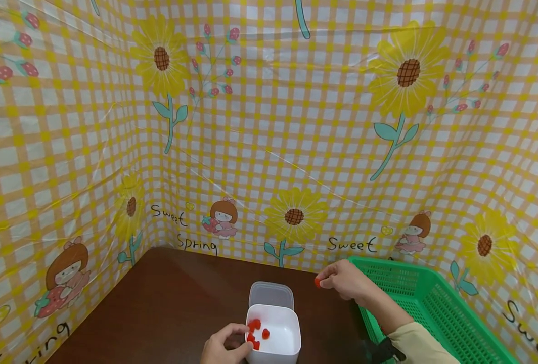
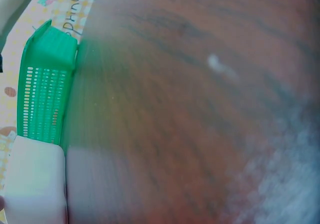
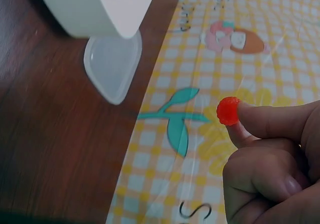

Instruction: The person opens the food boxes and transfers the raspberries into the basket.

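Observation:
My right hand [image 1: 344,279] pinches a small red, bumpy, raspberry-like piece [image 3: 228,111] between thumb and index finger, its other fingers curled in. It is raised behind and to the right of a white plastic container [image 1: 288,331]. My left hand [image 1: 225,345] holds the container's left side, thumb and fingertips at the rim. Several more red pieces [image 1: 266,333] lie inside the container, most along its left wall beside those fingertips. A translucent lid [image 1: 271,294] lies just behind the container. In the left wrist view the white container [image 2: 35,181] shows at the lower left.
A green perforated plastic basket [image 1: 414,277] stands on the right, partly behind my right forearm. Everything rests on a dark brown table [image 1: 182,293]. A yellow checked sheet [image 1: 269,141] with flower prints rises around the back and both sides.

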Motion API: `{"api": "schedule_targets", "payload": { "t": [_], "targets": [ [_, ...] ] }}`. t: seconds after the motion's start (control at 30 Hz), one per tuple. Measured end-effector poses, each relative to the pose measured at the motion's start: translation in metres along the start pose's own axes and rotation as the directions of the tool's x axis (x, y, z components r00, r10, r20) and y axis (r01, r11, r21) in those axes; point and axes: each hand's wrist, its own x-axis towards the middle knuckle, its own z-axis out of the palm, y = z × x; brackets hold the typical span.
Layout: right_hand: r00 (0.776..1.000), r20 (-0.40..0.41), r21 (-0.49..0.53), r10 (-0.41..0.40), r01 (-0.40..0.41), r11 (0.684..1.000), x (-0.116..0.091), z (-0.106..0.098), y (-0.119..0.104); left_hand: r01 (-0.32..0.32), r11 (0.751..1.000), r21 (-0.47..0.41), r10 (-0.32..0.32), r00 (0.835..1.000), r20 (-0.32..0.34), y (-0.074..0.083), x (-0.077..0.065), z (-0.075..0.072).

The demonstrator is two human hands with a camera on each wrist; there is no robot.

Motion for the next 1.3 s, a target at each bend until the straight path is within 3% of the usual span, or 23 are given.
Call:
{"api": "schedule_targets", "payload": {
  "t": [0.27, 0.5, 1.1, 1.3],
  "targets": [
    [0.997, -0.022, -0.022, 0.069, -0.069, 0.997, 0.001, -0.024, 0.018, 0.027, 1.000, 0.017, -0.026, 1.000, -0.017, 0.002, 0.000, 0.002],
    [0.997, -0.020, -0.052, 0.074, -0.075, 0.996, 0.001, -0.045, 0.036, 0.009, 0.999, 0.054, -0.006, 0.999, -0.049, 0.003, 0.000, 0.004],
    [0.994, 0.005, -0.049, 0.106, -0.106, 0.993, -0.002, -0.080, 0.064, 0.047, 0.995, 0.083, -0.040, 0.996, -0.083, 0.006, 0.000, 0.009],
    [0.992, 0.037, -0.038, 0.118, -0.116, 0.992, 0.000, -0.091, 0.074, 0.002, 0.997, 0.079, 0.005, 0.997, -0.079, 0.009, -0.003, 0.006]
  ]
}}
